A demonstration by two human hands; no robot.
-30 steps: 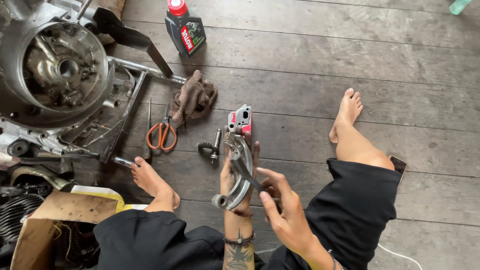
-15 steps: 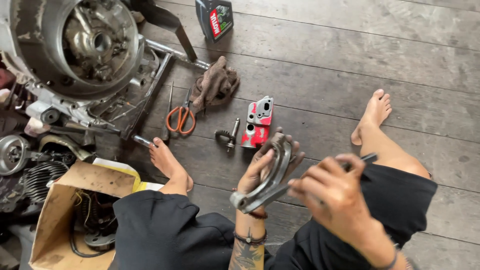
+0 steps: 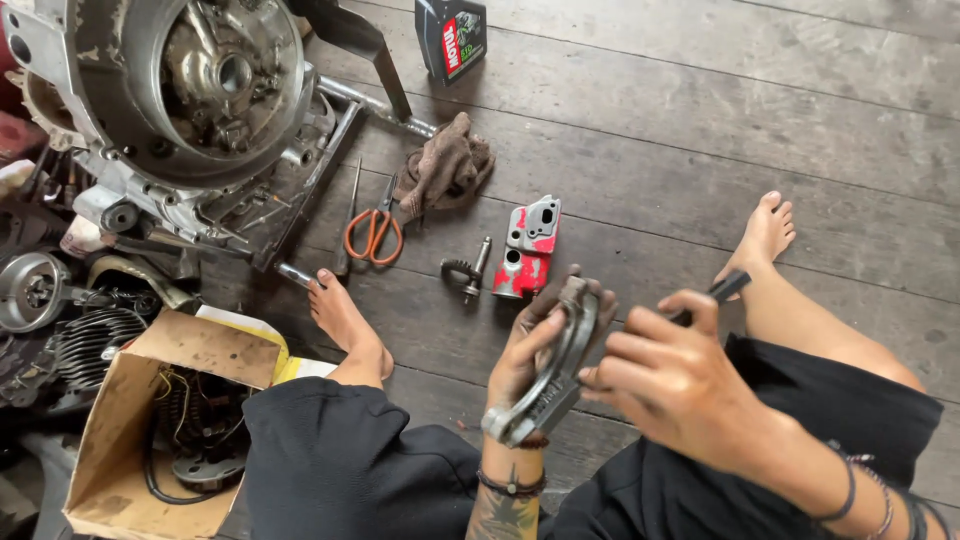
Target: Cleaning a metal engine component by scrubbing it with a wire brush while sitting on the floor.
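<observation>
Nearest the camera, the left hand (image 3: 530,345) had its grip closed round a curved grey metal part (image 3: 550,375), held upright above the lap over the black shorts (image 3: 340,460), thumb across its face. The right hand (image 3: 665,375), at about three o'clock from it and touching the part's edge, gripped a slim dark tool (image 3: 728,286) whose tip stuck out past the knuckles; what kind of tool it was could not be told.

The part was held in mid-air by one hand only. A hard push from the tool could probably twist it out of the fingers, and it would drop onto the wooden floor (image 3: 700,150) or a bare foot (image 3: 345,320). The tool could likewise skid off the smooth metal towards the left thumb.

Farther out at twelve o'clock lay a red and silver cast cover (image 3: 528,245), with a small geared shaft (image 3: 465,270) just beside it. At eleven o'clock were orange-handled scissors (image 3: 373,232) and a brown rag (image 3: 445,170).

An open cardboard box (image 3: 165,420), plain brown with a yellow flap, sat at nine o'clock holding cables and dark parts. Farthest off, at twelve o'clock, stood a dark oil bottle (image 3: 452,38) with a red, white and green label. The engine casing (image 3: 190,100) filled the ten o'clock corner.
</observation>
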